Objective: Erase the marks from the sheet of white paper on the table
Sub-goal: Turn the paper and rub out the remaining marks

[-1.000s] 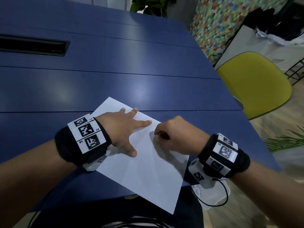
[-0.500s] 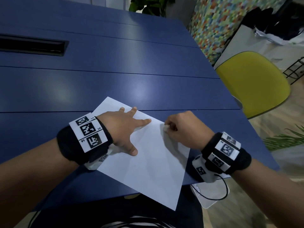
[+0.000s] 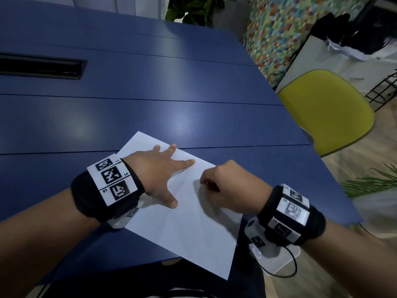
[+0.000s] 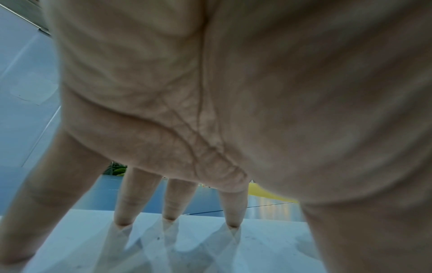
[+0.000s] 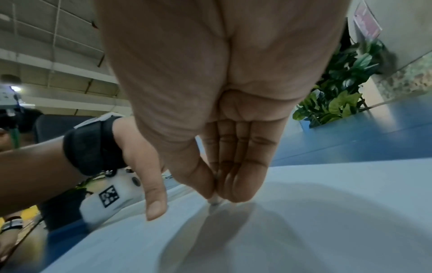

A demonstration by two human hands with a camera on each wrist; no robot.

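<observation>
A sheet of white paper point(image 3: 189, 229) lies askew on the blue table point(image 3: 150, 82), its near corner hanging past the table's front edge. My left hand point(image 3: 159, 175) presses flat on the sheet's far left part, fingers point(image 4: 124, 208) spread and straight on the paper point(image 4: 210, 245). My right hand point(image 3: 223, 186) sits on the sheet's right side, thumb and fingertips pinching a small pale eraser point(image 5: 214, 201) whose tip touches the paper point(image 5: 327, 221). The head view shows no clear marks on the sheet; the right hand covers the spot under it.
A yellow chair point(image 3: 322, 112) stands off the table's right edge. A dark cable slot point(image 3: 40, 66) is set into the table at far left. A plant point(image 3: 193, 9) stands beyond the far edge. A white device with a cable point(image 3: 277, 263) hangs below my right wrist.
My right hand went toward the sheet's far right edge, then came back left and nearer on the paper, still pinching the eraser. The left hand stayed pressed in place.
</observation>
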